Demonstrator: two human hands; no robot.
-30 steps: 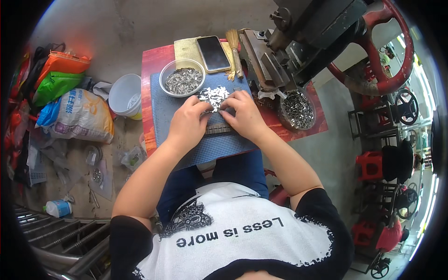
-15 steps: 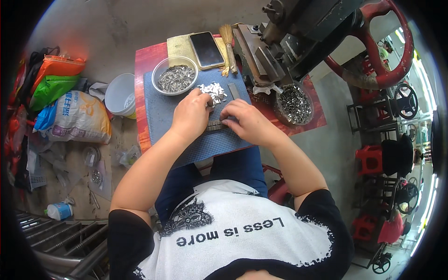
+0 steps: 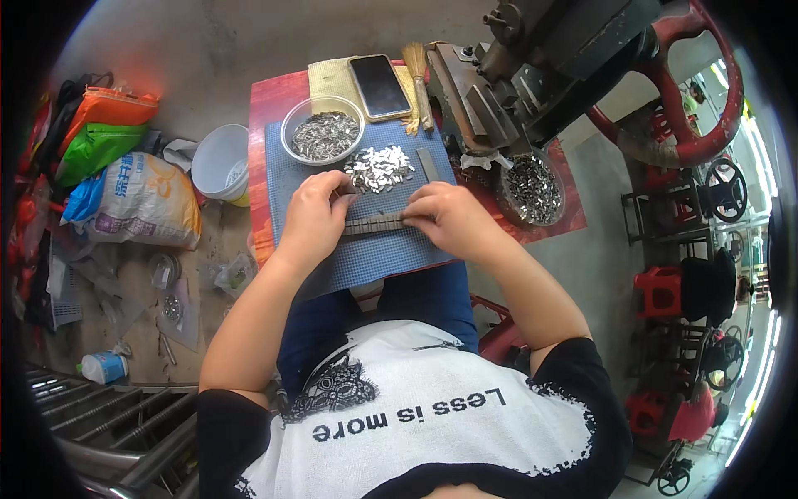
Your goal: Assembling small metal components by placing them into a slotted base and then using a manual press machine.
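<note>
1. A slotted metal bar (image 3: pixel 374 223) lies crosswise in front of me on a blue textured mat (image 3: pixel 371 253), which covers much of the red worktop (image 3: pixel 258 179).
2. My left hand (image 3: pixel 320 208) is at the bar's left end, thumb and fingers curled close together; I cannot tell whether they pinch anything.
3. My right hand (image 3: pixel 442 214) is at the bar's right end, thumb and fingers drawn in around its tip; how firmly they grip is hidden.
4. Just beyond the bar, a loose pile of small silvery pieces (image 3: pixel 379 169) fills the space between my hands.
5. Behind the pile, to the left, stands a clear bowl (image 3: pixel 293 153) of metal pieces; to the pile's right lies a flat grey strip (image 3: pixel 427 164).
6. Along the far side are a phone (image 3: pixel 380 86) on a yellow cloth (image 3: pixel 329 76) and a straw brush (image 3: pixel 418 83).
7. A dark press (image 3: pixel 573 41) looms at far right, blocking that side; a tub (image 3: pixel 559 204) of shiny pieces sits below it, near the worktop's right corner.
8. Open mat runs from the bar to the near edge, above my thighs, and in a narrow band left of the bowl.
</note>
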